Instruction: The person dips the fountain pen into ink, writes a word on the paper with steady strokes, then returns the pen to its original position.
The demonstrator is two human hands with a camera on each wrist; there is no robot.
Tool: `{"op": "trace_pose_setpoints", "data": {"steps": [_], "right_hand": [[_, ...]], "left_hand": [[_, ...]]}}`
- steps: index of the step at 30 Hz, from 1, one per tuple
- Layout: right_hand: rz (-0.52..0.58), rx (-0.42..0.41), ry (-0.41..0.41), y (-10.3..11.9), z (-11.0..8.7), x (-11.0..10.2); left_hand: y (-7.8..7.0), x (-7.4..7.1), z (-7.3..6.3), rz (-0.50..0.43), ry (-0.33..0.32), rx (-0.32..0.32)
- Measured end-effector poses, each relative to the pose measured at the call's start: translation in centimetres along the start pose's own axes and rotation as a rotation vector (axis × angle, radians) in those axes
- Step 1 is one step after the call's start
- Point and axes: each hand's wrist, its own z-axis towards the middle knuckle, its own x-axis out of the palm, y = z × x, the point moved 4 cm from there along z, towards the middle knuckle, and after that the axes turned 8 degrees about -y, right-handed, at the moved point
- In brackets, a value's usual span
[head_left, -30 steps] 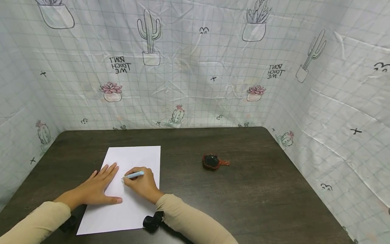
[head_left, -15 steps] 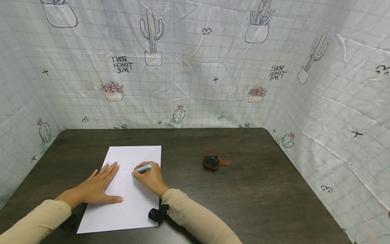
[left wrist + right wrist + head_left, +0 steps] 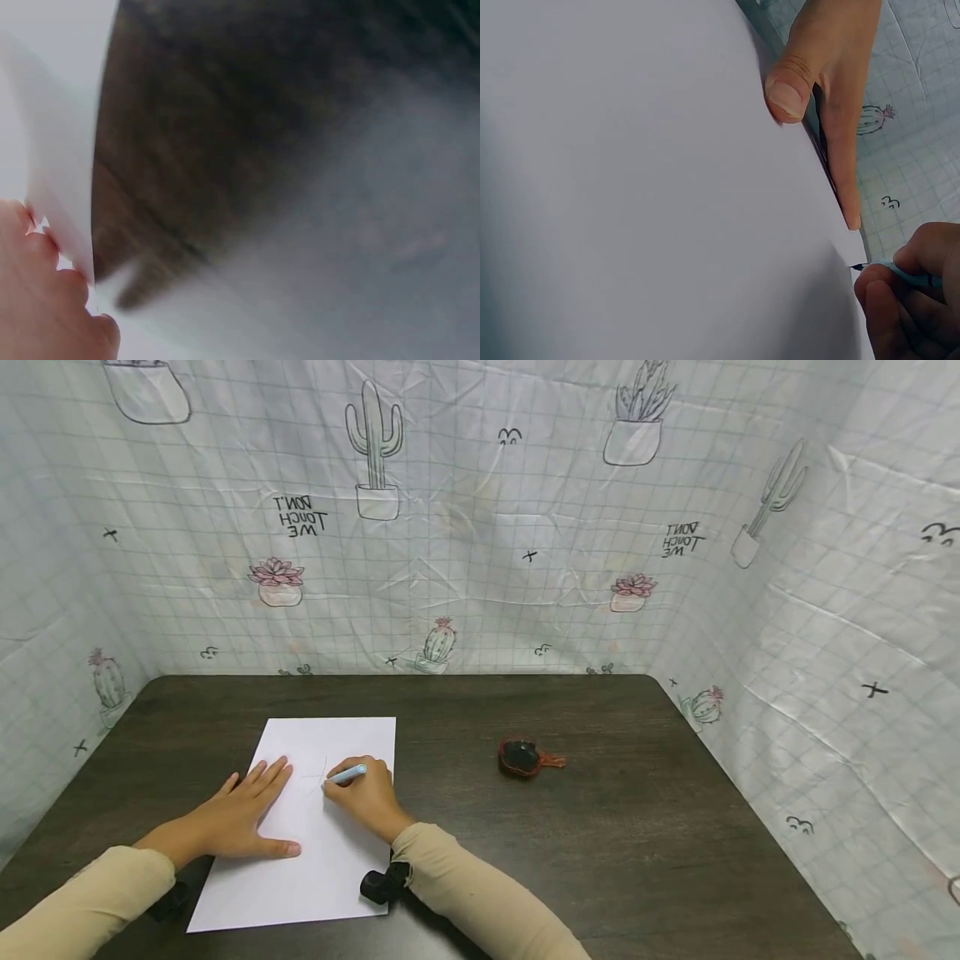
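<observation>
A white sheet of paper [image 3: 300,893] lies on the dark wooden table, with a few thin faint lines near its upper middle. My left hand [image 3: 238,817] rests spread on the sheet's left side, fingers and thumb straight. In my right hand [image 3: 369,797] a light blue pen [image 3: 348,774] is pinched between thumb and fingers, its tip at the faint lines. From the right wrist view, the dark tip of the pen [image 3: 915,276] meets the paper [image 3: 645,165], and the left thumb presses near the sheet's edge. The left wrist view shows only fingertips of the left hand [image 3: 45,300].
An orange-brown, dark-topped object with a short handle [image 3: 521,757] sits on the table [image 3: 600,843] right of the paper. A black wrist camera [image 3: 382,885] hangs over the sheet's lower right. White cactus-print cloth [image 3: 465,527] stands behind and along the sides.
My right hand has moved up and right across the paper with the pen, then slightly back. More thin lines show on the sheet. The left hand has stayed in place.
</observation>
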Motion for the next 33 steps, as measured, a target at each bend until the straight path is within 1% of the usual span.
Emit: {"op": "trace_pose_setpoints", "data": {"steps": [10, 18, 23, 33], "right_hand": [[-0.039, -0.014, -0.011, 0.4, -0.3, 0.0], [-0.072, -0.034, -0.019, 0.4, -0.7, -0.6], [-0.089, -0.044, -0.007, 0.4, -1.0, -1.0], [-0.051, -0.048, 0.018, 0.3, -1.9, -1.9]], "left_hand": [[-0.4, -0.3, -0.1, -0.014, 0.009, -0.003], [-0.2, 0.0, -0.1, 0.012, 0.002, 0.001], [-0.1, 0.1, -0.1, 0.008, 0.004, 0.002], [0.0, 0.1, 0.0, 0.011, 0.005, 0.001]]}}
